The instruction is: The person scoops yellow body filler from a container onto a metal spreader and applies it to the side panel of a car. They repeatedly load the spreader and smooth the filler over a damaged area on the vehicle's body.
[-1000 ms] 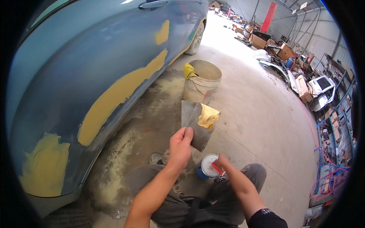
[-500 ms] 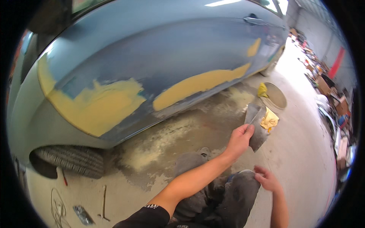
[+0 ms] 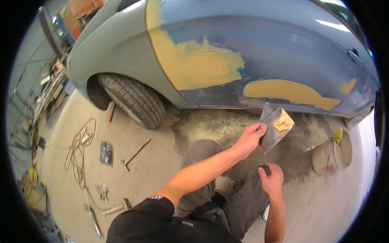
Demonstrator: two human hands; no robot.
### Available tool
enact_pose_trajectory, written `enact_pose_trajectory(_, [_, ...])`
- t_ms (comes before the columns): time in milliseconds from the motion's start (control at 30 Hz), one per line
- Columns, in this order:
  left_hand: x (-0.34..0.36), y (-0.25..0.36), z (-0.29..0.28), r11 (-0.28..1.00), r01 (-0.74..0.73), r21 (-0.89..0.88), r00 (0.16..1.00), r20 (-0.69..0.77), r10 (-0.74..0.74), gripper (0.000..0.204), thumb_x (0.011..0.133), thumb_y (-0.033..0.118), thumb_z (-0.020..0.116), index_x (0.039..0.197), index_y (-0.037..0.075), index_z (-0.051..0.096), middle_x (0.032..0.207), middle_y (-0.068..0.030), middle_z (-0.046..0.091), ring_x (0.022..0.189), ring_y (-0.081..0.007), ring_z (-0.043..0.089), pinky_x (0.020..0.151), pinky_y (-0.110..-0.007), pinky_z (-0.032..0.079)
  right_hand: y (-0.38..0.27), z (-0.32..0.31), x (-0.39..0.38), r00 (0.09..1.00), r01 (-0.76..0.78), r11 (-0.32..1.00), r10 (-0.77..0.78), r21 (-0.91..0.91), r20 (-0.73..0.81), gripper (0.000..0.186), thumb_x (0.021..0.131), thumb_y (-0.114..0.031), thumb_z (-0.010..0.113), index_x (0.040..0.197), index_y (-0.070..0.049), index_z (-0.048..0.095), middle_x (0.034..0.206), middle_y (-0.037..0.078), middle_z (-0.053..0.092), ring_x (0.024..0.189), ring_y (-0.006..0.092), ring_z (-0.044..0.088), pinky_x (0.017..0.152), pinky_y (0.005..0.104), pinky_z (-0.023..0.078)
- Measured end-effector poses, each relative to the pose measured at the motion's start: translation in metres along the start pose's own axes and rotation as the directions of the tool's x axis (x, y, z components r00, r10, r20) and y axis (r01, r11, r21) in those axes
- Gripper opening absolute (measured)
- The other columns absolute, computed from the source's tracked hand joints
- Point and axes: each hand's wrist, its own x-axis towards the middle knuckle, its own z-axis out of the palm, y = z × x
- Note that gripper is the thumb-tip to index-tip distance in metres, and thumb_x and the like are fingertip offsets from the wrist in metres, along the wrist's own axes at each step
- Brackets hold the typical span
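My left hand (image 3: 251, 139) is closed on a metal plate (image 3: 269, 141) bearing a lump of creamy yellow filler (image 3: 283, 120) with an orange streak. My right hand (image 3: 272, 178) is curled over my right knee (image 3: 253, 194). Beside it on the floor, a can (image 3: 265, 214) is partly hidden by my leg and arm. In front of me the blue-grey car door (image 3: 283, 52) carries yellow filler patches (image 3: 289, 91), and the front tyre (image 3: 142, 105) sits in the wheel arch at left.
A bucket (image 3: 322, 160) with a yellow cloth on its rim stands at right. On the floor at left lie a looped cable (image 3: 75, 150), a dark bag (image 3: 106, 154), a T-handled tool (image 3: 135, 156) and several other tools. Clutter (image 3: 48, 89) lines the wall at far left.
The view has swung left toward the front wheel. My right hand has left the can lid and red-handled item for my knee. My left hand still holds the plate.
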Motion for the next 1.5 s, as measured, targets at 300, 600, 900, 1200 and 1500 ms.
enact_pose_trajectory(300, [-0.030, 0.027, -0.051, 1.000, -0.015, 0.003, 0.998, -0.065, 0.015, 0.027, 0.100, 0.028, 0.046, 0.102, 0.006, 0.062, 0.088, 0.0052, 0.058, 0.077, -0.0053, 0.048, 0.069, -0.024, 0.039, -0.002, 0.052, 0.062, 0.976, -0.004, 1.000, 0.005, -0.003, 0.218, 0.036, 0.073, -0.031, 0.068, 0.096, -0.003, 0.068, 0.097, 0.017, 0.065, 0.095, 0.0362, 0.059, 0.084, 0.0439, 0.047])
enact_pose_trajectory(600, [-0.045, 0.066, -0.170, 0.994, 0.096, 0.044, 0.987, -0.134, -0.089, 0.028, 0.100, 0.025, 0.048, 0.103, 0.001, 0.062, 0.090, 0.0046, 0.060, 0.081, -0.0043, 0.050, 0.075, -0.024, 0.043, -0.022, 0.116, 0.113, 0.947, -0.124, 0.987, 0.149, -0.102, 0.283, 0.025, 0.078, -0.024, 0.065, 0.092, -0.004, 0.070, 0.085, 0.017, 0.068, 0.083, 0.0388, 0.063, 0.075, 0.0421, 0.050])
enact_pose_trajectory(900, [-0.070, 0.082, -0.256, 0.987, 0.143, 0.067, 0.989, 0.027, -0.145, 0.029, 0.100, 0.027, 0.049, 0.105, 0.001, 0.062, 0.092, 0.0050, 0.060, 0.082, -0.0039, 0.050, 0.076, -0.023, 0.043, -0.118, 0.130, 0.122, 0.922, -0.379, 0.690, 0.334, 0.616, 0.194, 0.029, 0.092, -0.025, 0.058, 0.098, 0.003, 0.065, 0.078, 0.009, 0.068, 0.071, 0.0129, 0.063, 0.064, 0.0286, 0.051])
enact_pose_trajectory(1200, [-0.123, 0.109, -0.280, 0.974, 0.222, 0.051, 0.958, 0.172, -0.227, 0.024, 0.098, 0.028, 0.052, 0.095, 0.007, 0.063, 0.082, 0.0068, 0.059, 0.071, -0.0029, 0.048, 0.065, -0.021, 0.040, -0.229, 0.177, 0.104, 0.836, -0.470, -0.304, 0.149, 0.829, 0.528, 0.046, 0.093, -0.041, 0.055, 0.113, 0.001, 0.057, 0.097, 0.010, 0.065, 0.079, 0.0183, 0.064, 0.070, 0.0323, 0.052])
enact_pose_trajectory(1500, [-0.156, 0.120, -0.273, 0.965, 0.259, 0.033, 0.942, 0.214, -0.260, 0.027, 0.098, 0.027, 0.051, 0.109, 0.005, 0.063, 0.096, 0.0015, 0.063, 0.085, -0.0091, 0.058, 0.079, -0.029, 0.048, -0.250, 0.166, 0.073, 0.895, -0.323, -0.271, 0.225, 0.907, 0.386, 0.021, 0.092, -0.010, 0.055, 0.109, 0.002, 0.055, 0.097, 0.010, 0.064, 0.085, 0.0188, 0.064, 0.075, 0.0326, 0.053])
